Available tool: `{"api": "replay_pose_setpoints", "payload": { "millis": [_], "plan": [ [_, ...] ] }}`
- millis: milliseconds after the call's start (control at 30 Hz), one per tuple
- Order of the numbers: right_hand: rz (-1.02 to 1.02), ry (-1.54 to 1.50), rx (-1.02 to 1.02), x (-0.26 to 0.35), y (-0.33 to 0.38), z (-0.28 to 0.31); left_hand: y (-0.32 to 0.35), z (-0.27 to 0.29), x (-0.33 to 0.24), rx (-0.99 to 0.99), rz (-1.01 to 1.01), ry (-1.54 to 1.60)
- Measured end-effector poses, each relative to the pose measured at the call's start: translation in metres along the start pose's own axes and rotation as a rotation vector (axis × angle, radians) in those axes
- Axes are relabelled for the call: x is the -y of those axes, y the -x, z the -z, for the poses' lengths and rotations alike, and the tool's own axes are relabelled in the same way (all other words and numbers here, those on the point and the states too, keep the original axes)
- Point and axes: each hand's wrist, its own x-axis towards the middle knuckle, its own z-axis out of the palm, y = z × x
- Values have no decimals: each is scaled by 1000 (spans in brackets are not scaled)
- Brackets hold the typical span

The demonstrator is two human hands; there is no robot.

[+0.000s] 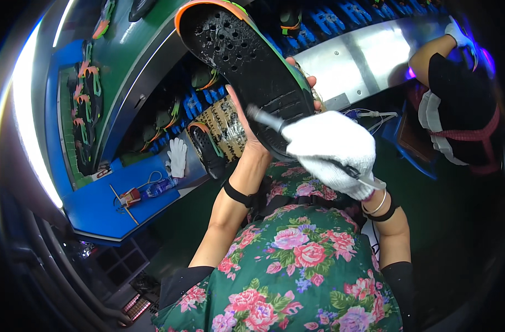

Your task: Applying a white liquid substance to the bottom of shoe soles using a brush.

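Observation:
A black shoe sole [263, 72] with an orange and green rim is tilted up in front of me, its holed, glossy wide end at the top. My bare left hand [253, 130] supports it from below, thumb along the left edge and fingertips round the right edge. In a white knit glove, my right hand [335, 149] is closed on the handle of a brush [269, 119]. The slightly blurred brush tip lies over the sole's lower left part; I cannot tell if it touches. Another black sole [207, 150] leans near a taped brown carton [224, 127] below.
A white glove [176, 157] lies by the blue side table [106, 207], which bears a blue plastic bottle [161, 187]. Soles lie along the green conveyor [133, 39] at left. A metal-topped bench [341, 61] stands ahead. At right works another person [459, 99].

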Motion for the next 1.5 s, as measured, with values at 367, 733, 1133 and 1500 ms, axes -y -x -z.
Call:
{"api": "replay_pose_setpoints", "payload": {
  "millis": [367,733,1133,1500],
  "plan": [
    [130,189,91,-4,7,9,-7,7,-11,94,44,1],
    [113,205,148,6,16,9,-9,3,-9,145,-90,-40],
    [104,210,207,8,28,-6,-3,3,-23,19,131,-127],
    [6,114,270,0,26,7,6,16,-43,-329,238,-467]
  ]
}}
